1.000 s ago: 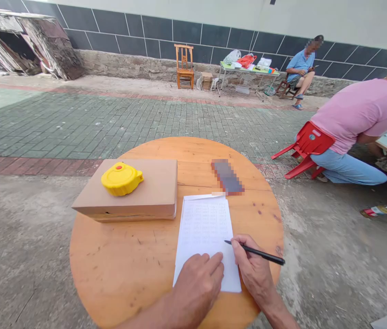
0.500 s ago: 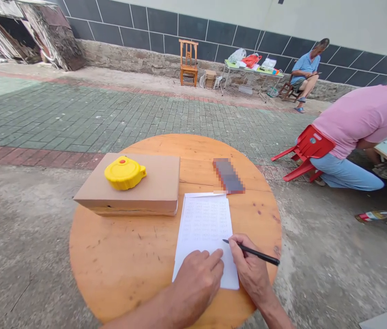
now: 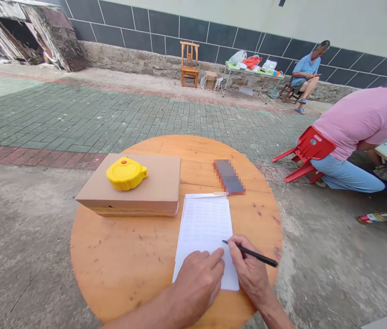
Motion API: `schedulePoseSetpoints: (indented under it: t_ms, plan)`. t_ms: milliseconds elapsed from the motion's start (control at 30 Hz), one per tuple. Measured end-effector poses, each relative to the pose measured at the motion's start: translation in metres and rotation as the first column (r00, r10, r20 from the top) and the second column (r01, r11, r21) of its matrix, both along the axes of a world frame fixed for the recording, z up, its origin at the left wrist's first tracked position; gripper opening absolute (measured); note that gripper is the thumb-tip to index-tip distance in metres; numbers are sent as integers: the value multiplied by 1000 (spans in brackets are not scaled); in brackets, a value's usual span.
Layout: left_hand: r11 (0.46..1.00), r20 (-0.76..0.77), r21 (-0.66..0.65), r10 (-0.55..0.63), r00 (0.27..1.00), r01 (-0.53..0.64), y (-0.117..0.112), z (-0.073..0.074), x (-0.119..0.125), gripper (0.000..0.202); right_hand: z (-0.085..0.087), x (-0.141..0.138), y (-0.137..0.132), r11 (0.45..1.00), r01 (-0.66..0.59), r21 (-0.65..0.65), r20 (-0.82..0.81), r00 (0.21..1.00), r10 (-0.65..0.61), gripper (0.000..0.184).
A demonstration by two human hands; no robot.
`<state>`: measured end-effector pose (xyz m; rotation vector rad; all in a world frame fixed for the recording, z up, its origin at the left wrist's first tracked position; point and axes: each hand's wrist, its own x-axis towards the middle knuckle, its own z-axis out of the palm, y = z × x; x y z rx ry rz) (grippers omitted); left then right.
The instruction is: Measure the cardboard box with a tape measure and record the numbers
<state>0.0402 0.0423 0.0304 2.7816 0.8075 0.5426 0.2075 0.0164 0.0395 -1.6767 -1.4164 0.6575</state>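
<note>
My right hand [image 3: 249,269] is closed around a black pen [image 3: 253,253], its tip at the paper just below the last written row. The white notepad [image 3: 202,262] lies on a round wooden table, with rows of small handwriting on its upper half. My left hand [image 3: 198,278] rests on the lower part of the pad, fingers bent and palm down, holding nothing; its index finger points toward the pen tip. Beyond the pad lies a blurred dark phone-like rectangle [image 3: 228,177] with a reddish edge.
A brown cardboard box [image 3: 159,183] carries a yellow tape measure [image 3: 126,173] on the left of the wooden table [image 3: 121,260]. At right, a person in pink [image 3: 365,114] sits on a red chair [image 3: 313,141] near another table. A bottle [image 3: 377,217] lies on the ground.
The whole view has shifted very slightly. The pen's rear end has moved a little left, while both hands stay in nearly the same place on the pad.
</note>
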Motion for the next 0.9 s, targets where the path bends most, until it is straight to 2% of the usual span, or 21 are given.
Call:
schedulePoseSetpoints:
  t_ms: [200,633,900]
  plan:
    - [1000,14,-3,-4,1000,4,1,3,0,13,7,-3,2,999,-2,39,48,999,0,26]
    - [999,-101,-35,-27,995,23,2,4,-1,7,-1,0,3,999,-18,38,48,999,16,26]
    - [1000,-63,-23,-16,998,15,1,-3,0,8,0,0,2,998,-25,66,53,998,21,26]
